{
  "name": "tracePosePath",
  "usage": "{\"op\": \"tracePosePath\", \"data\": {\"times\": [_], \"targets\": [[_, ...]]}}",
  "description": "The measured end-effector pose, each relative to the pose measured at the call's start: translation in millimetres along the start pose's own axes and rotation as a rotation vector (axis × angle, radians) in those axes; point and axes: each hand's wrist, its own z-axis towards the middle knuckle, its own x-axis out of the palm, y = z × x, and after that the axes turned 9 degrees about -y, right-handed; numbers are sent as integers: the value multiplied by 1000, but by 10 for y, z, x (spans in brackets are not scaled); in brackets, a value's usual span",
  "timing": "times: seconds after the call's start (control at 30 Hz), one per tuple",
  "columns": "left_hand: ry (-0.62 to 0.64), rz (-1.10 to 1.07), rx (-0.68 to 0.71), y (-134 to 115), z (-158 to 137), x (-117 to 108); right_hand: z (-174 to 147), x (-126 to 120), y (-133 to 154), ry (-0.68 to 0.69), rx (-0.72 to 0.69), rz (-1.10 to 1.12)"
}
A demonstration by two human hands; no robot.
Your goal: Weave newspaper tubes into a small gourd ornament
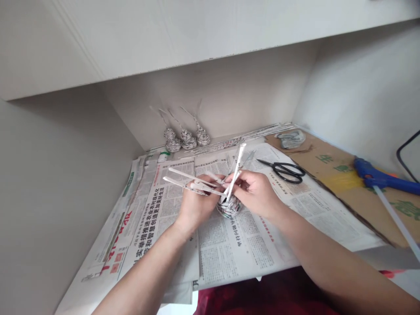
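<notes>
A small woven gourd of rolled newspaper strips [229, 207] stands on the newspaper, with several white paper strips [242, 153] sticking up and out to the left from its top. My left hand [198, 199] curls round the gourd's left side, strips passing over and between its fingers; its fingertips are partly hidden. On the right, my right hand [254, 190] pinches a strip between thumb and forefinger just above the woven body. Both hands touch near the gourd's top opening.
Three finished woven gourds [188, 140] stand at the back wall beside long rolled paper strips [246, 139]. Black-handled scissors [287, 171] lie on newspaper sheets [226, 262]. Rightward, cardboard [341, 179] carries a blue glue gun [380, 176] and a grey cloth [291, 139]. An overhead panel [197, 35] hangs above.
</notes>
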Motion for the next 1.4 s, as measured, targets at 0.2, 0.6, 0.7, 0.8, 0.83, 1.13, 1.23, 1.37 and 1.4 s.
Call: {"op": "tracePosePath", "data": {"times": [0.2,0.6,0.7,0.8,0.83,1.13,1.23,1.37,1.4], "targets": [[-6,-41,-125,-51,18,-3,-23,46,-21,-70,154,106],[8,-67,-32,0,-5,18,73,-1,-21,-34,538,494],[-9,-36,98,5,-24,28,78,-25,-26,-34,558,472],[12,-25,158,3,-35,36,85,-39,-32,13,593,467],[14,-22,165,3,-37,38,87,-41,-31,25,593,471],[-82,55,214,74,-35,43,90,-56,27,16,480,430],[-73,123,265,61,-39,22,72,-60,70,43,437,417],[-49,207,321,12,-62,-3,43,-41,84,29,389,331],[-39,221,322,2,-67,-6,39,-32,76,15,385,312]]}}
